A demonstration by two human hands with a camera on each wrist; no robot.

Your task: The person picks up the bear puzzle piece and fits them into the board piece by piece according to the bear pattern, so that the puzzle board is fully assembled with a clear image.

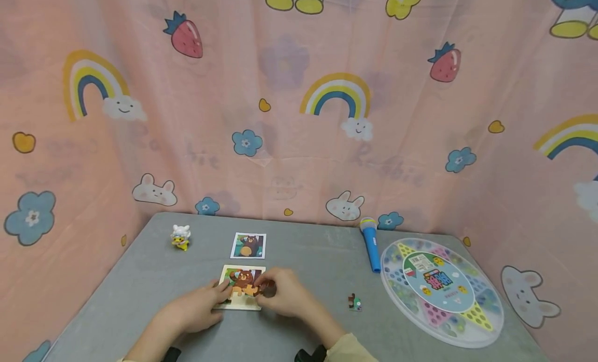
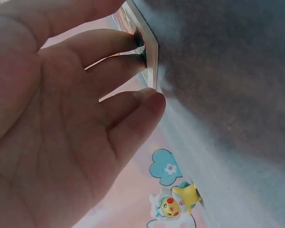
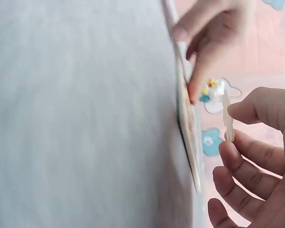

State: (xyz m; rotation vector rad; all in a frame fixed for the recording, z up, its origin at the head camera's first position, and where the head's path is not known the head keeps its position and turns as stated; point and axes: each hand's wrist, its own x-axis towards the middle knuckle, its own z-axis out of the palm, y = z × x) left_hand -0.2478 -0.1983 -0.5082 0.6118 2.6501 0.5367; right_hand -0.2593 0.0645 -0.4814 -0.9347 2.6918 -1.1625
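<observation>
A wooden jigsaw board (image 1: 245, 304) with a brown bear picture lies on the table, its lower part bare wood. My left hand (image 1: 198, 305) rests at its left side, the fingers fairly straight and their tips touching the board's edge (image 2: 152, 61). Over the board's right side, my right hand (image 1: 289, 294) pinches a brown puzzle piece (image 1: 268, 288) between thumb and fingertips. Edge-on in the right wrist view, that puzzle piece (image 3: 228, 116) looks thin and pale, held apart from the board (image 3: 189, 137). Its picture side is partly hidden by my fingers.
Behind the board lies a bear picture card (image 1: 248, 246). A loose puzzle piece (image 1: 354, 302) is to the right. Further right are a blue toy microphone (image 1: 371, 247) and a round board game (image 1: 441, 294). A small yellow-and-white figurine (image 1: 180, 237) stands at the back left.
</observation>
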